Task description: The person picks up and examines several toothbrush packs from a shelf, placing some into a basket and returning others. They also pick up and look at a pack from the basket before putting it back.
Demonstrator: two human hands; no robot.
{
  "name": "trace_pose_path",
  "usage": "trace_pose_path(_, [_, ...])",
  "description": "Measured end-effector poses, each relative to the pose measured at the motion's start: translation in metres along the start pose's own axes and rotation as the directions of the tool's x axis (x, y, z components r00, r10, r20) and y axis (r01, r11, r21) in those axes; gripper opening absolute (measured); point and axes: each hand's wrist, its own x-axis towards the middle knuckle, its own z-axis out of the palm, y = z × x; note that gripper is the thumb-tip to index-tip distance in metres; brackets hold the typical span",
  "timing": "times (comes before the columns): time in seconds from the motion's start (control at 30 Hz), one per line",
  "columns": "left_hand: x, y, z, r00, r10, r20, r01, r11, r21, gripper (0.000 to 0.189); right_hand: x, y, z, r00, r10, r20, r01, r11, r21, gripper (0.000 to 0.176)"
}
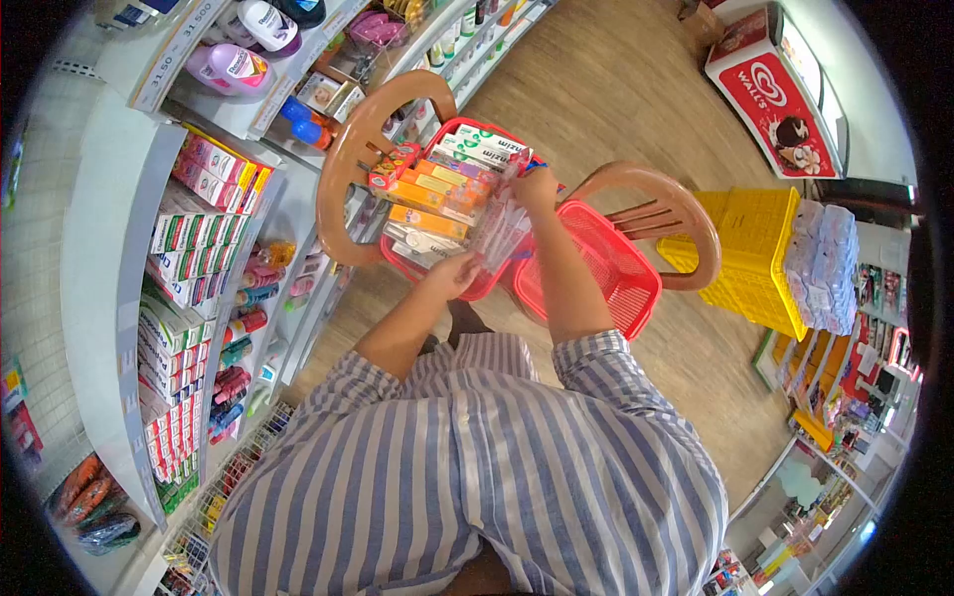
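Observation:
A clear plastic pack (497, 230) with pinkish print is stretched between my two hands; its contents are too blurred to make out. My left hand (454, 275) grips its near end with closed fingers. Around the far end, my right hand (537, 189) is closed too. Both are over the right side of a red basket (485, 288) filled with toothpaste-like boxes. Among these are orange boxes (427, 221), white boxes marked "nzim" (482, 147) and a red box (391, 169). A second red plastic basket (636, 298) sits to the right, below my right forearm.
Brown chairs (331, 199) (696, 209) support the baskets. Shelves (109, 298) of boxes and bottles run along the left. At right stand a yellow crate (750, 258), bundled bluish packs (823, 263) and a red ice-cream freezer (760, 99).

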Motion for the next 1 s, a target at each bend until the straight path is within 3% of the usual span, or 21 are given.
trace_pose_path(0.2, [0.006,0.003,-0.010,0.999,0.013,0.030,-0.014,0.999,0.048,0.017,-0.019,0.002,-0.004,0.998,-0.029,-0.053,0.034,0.995,0.094,0.024])
trace_pose_path(0.3, [-0.020,0.012,0.014,0.999,-0.009,-0.042,0.012,0.997,0.075,0.018,-0.042,-0.012,-0.029,0.999,-0.035,0.038,0.030,0.992,0.125,0.023])
trace_pose_path(0.37, [-0.027,0.015,0.022,0.998,-0.010,-0.056,0.012,0.999,0.034,0.019,-0.057,-0.015,-0.040,0.993,-0.015,0.121,-0.039,0.899,0.437,0.022])
trace_pose_path(0.4, [-0.027,0.016,0.022,0.997,-0.014,-0.070,0.014,1.000,-0.005,0.020,-0.064,-0.013,-0.043,0.992,-0.018,0.122,-0.037,0.899,0.437,0.022])
trace_pose_path(0.43, [-0.027,0.017,0.021,0.998,-0.011,-0.070,0.011,1.000,-0.006,0.020,-0.070,-0.012,-0.046,0.989,-0.030,0.148,-0.060,0.820,0.569,0.018])
trace_pose_path(0.47, [-0.027,0.017,0.021,1.000,0.001,-0.017,-0.002,0.999,-0.047,0.021,-0.077,-0.010,-0.049,0.984,-0.046,0.172,-0.086,0.723,0.686,0.015])
trace_pose_path(0.63, [-0.060,0.016,0.041,0.995,0.084,0.045,-0.080,0.993,-0.088,0.023,-0.109,-0.001,-0.078,0.962,-0.177,0.210,-0.035,0.678,0.734,0.011])
trace_pose_path(0.7, [-0.072,0.016,0.047,0.947,0.066,0.313,-0.024,0.991,-0.135,0.025,-0.124,-0.005,-0.097,0.956,-0.200,0.214,-0.037,0.642,0.766,0.009])
trace_pose_path(0.73, [-0.078,0.016,0.048,0.947,0.071,0.314,-0.029,0.990,-0.135,0.025,-0.127,-0.002,-0.106,0.931,-0.273,0.242,-0.012,0.639,0.769,0.008])
trace_pose_path(0.8, [-0.087,0.015,0.045,0.894,0.139,0.425,-0.166,0.986,0.028,0.027,-0.130,0.003,-0.119,0.900,-0.346,0.265,0.015,0.633,0.774,0.007])
trace_pose_path(0.87, [-0.093,0.019,0.039,0.892,0.131,0.433,-0.205,0.970,0.129,0.028,-0.132,0.006,-0.130,0.842,-0.470,0.264,0.084,0.599,0.797,0.006])
trace_pose_path(0.93, [-0.107,0.024,0.041,0.890,0.124,0.439,-0.244,0.943,0.227,0.029,-0.132,0.005,-0.140,0.832,-0.490,0.260,0.098,0.591,0.801,0.005])
trace_pose_path(1.0, [-0.129,0.030,0.049,0.900,0.199,0.388,-0.386,0.778,0.496,0.029,-0.132,0.002,-0.143,0.820,-0.512,0.256,0.112,0.582,0.805,0.004])
